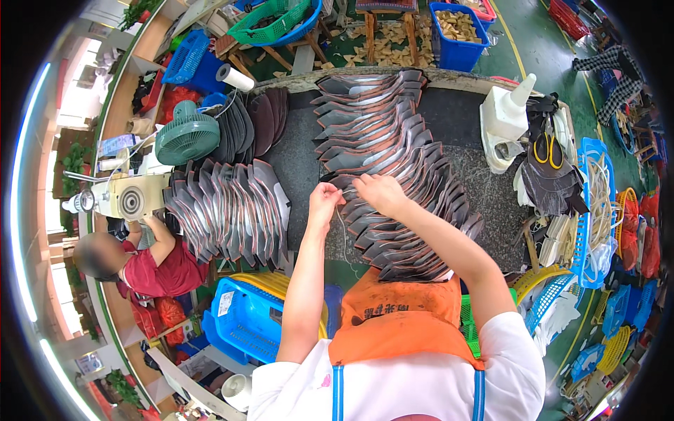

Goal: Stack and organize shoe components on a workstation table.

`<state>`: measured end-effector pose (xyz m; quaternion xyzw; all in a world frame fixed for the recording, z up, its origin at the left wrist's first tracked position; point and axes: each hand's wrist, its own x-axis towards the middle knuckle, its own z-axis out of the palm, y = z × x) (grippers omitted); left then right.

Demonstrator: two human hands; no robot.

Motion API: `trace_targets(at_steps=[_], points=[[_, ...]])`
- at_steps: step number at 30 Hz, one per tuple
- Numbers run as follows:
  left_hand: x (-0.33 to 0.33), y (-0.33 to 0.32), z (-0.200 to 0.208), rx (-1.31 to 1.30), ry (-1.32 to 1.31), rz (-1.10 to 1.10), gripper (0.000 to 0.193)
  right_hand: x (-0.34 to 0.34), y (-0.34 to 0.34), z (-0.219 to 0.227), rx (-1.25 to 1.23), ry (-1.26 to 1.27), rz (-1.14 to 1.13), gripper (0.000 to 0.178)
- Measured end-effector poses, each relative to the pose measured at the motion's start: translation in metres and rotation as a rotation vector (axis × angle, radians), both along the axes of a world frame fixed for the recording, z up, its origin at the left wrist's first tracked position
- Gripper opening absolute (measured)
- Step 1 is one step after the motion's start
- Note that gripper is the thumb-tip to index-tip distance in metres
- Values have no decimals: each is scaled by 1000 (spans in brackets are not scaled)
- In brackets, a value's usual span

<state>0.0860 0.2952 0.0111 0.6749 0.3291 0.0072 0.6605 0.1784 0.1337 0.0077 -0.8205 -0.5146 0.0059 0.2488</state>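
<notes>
A long overlapping row of dark grey cut pieces with orange edges and pale linings (372, 151), which look like shoe uppers, runs down the worktable in front of me. At the left edge of this row, my left hand (325, 205) pinches a thin white string (342, 223), whose loose end hangs down toward my apron. My right hand (381, 194) is close beside it, over the pieces, its fingertips closed at the string's upper part. The exact grip of the right fingertips is partly hidden.
A second row of similar pieces (228, 210) lies at the left, by a sewing machine (130, 198) where another person (161, 263) works. A green fan (187, 133) stands behind. At the right are a white bottle-shaped container (505, 112) and yellow-handled scissors (548, 150). Blue baskets (242, 316) sit below.
</notes>
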Motion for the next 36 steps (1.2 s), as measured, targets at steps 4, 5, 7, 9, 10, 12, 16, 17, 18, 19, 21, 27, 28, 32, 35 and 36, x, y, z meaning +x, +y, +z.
trace_targets(at_steps=[4,5,7,9,10,12,16,17,18,19,21,27,28,32,35,36], points=[[-11,3,-1,73,-108,108,9,-2,6,-9,-62,12,10,16],[-14,3,0,72,-109,106,9,-2,4,-9,18,110,-33,17],[-21,3,6,58,-123,77,10,-11,1,1,256,209,-120,27],[-18,-7,13,5,-139,16,11,-17,-4,25,250,742,-155,42],[-13,-16,18,-41,-196,-26,12,-14,-7,34,192,997,-93,42],[3,-33,33,-175,-224,-113,15,2,-17,25,232,1120,-120,34],[27,-35,35,-20,-97,-224,29,55,-53,10,216,970,-370,18],[28,-35,29,-18,-93,-228,29,67,-63,12,-74,565,-424,20],[28,-35,23,162,-75,-287,33,69,-70,2,-44,458,-411,21],[31,-35,18,342,-59,-348,37,71,-74,-1,-14,349,-403,22],[32,-35,8,454,-19,-365,40,83,-77,-9,-26,423,-412,20],[30,-24,5,651,43,-291,29,94,-87,-19,13,197,-418,12],[32,-26,11,708,80,-298,22,96,-84,-20,81,133,-373,11],[34,-31,20,1015,113,-313,21,112,-71,-19,54,-18,-232,10],[38,-27,31,1238,254,-443,25,129,-67,-14,-2,-86,-318,11],[37,-22,34,1188,257,-346,27,125,-71,-13,80,-25,-439,15]])
